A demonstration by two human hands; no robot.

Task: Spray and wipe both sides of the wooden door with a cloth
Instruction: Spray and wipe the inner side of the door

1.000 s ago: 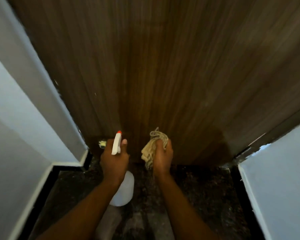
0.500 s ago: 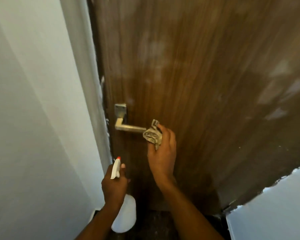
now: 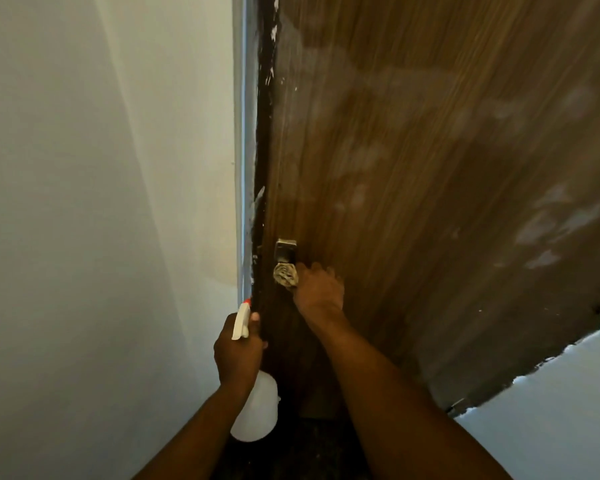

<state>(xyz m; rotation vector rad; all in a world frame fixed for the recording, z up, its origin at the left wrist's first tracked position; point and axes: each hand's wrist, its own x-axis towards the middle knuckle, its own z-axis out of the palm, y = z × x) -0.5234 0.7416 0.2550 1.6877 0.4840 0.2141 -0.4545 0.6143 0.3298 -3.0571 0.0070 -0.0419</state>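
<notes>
Up from the floor now, no longer low at the bottom of the wooden door (image 3: 430, 168). Right hand (image 3: 321, 292) closed around the bunched cloth (image 3: 285, 276) and over the metal door handle (image 3: 286, 251), where a moment ago only reaching toward its lever. Lever itself hidden under cloth and hand. Cloth just below the square handle plate, at about 9 o'clock from the knuckles. Left hand (image 3: 238, 351) wrapped tight around the neck of the white spray bottle (image 3: 255, 410), red-tipped nozzle pointing to 12 o'clock, right beside the dark door edge (image 3: 262, 168). Pale streaks on the wood at 1 and 3 o'clock, maybe wet spray or smears; cannot tell which. Probably wiping the handle, or pulling to swing the door for the other side. This side looking nearly done down low.
</notes>
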